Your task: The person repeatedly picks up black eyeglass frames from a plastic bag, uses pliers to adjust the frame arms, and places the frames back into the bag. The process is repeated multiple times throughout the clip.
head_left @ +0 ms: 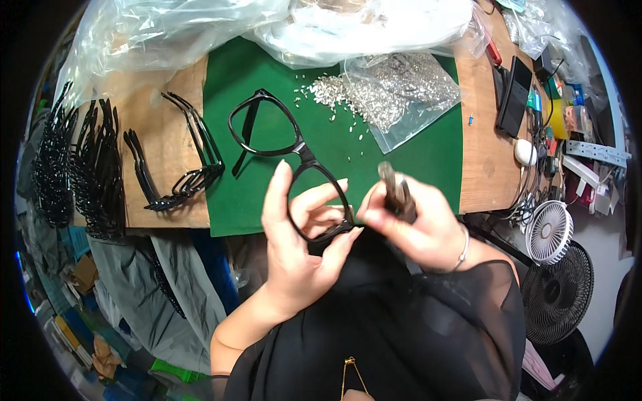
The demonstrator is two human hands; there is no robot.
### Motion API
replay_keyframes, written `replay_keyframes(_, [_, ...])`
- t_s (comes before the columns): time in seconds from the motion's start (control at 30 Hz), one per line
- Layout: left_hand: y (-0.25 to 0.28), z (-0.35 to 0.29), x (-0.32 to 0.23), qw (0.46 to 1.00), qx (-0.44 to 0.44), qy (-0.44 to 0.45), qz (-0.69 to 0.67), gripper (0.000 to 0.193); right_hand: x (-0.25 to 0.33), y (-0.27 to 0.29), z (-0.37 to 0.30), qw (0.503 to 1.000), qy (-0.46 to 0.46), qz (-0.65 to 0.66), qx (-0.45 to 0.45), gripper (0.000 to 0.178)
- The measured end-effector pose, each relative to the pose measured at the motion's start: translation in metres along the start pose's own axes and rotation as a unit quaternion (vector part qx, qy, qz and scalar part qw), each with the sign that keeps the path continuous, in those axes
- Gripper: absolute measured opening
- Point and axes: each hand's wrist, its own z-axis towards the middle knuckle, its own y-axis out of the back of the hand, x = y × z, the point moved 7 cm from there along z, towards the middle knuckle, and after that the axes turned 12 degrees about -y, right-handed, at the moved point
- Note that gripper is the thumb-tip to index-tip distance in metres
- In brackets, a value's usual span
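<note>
My left hand (297, 244) grips a black glasses frame (307, 155) by its near corner, with fingers reaching through and around one rim. No lenses can be made out in it, and one temple arm folds out at the far end. Close by on the right, my right hand (418, 224) is closed around a dark, short-handled tool (396, 190) whose metallic end points up and away; its kind is unclear. The right thumb and fingertip meet near the frame's hinge corner. Whether they pinch a small part there is too small to tell.
Small silvery pieces (328, 90) spill from a clear plastic bag (408, 97) on the green mat (261, 207). Black glasses frames (190, 180) lie stacked at left, with more bundles (97, 167) beyond. Plastic sheeting (180, 33) covers the back. At right are a phone (514, 97) and a white fan (549, 232).
</note>
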Motion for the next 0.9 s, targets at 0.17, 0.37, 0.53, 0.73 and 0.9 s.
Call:
replay_keyframes(0.17, [-0.007, 0.006, -0.004, 0.991, -0.006, -0.007, 0.133, 0.089, 0.005, -0.005, -0.001, 0.991, -0.007, 0.131, 0.008, 0.01])
replay_keyframes(0.37, [-0.008, -0.002, -0.001, 0.996, -0.024, 0.008, 0.09, 0.089, 0.005, -0.007, 0.001, 0.996, 0.021, 0.083, -0.02, 0.012])
replay_keyframes(0.53, [-0.01, -0.001, -0.001, 0.996, 0.008, 0.004, 0.093, 0.087, -0.006, -0.015, 0.008, 0.954, -0.141, 0.252, 0.086, 0.018])
replay_keyframes(0.73, [0.001, 0.006, -0.001, 0.993, 0.009, 0.074, -0.095, 0.083, 0.003, -0.029, 0.01, 0.948, -0.139, 0.228, 0.172, 0.022])
replay_keyframes(0.9, [0.012, 0.001, -0.008, 0.989, -0.003, 0.086, -0.122, 0.085, 0.008, -0.031, 0.006, 0.953, -0.145, 0.16, 0.215, 0.023])
